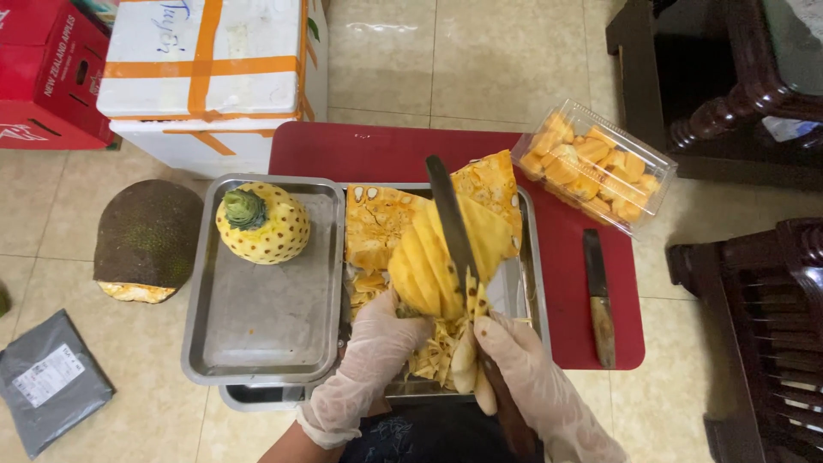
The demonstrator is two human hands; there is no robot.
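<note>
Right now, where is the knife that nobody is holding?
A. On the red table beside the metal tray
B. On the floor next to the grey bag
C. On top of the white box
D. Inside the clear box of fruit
A: the spare knife lies flat on the red table, just right of the metal tray and below the clear box of fruit.

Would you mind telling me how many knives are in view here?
2: one knife in the right hand, cutting the pineapple; a spare knife on the red table.
</note>
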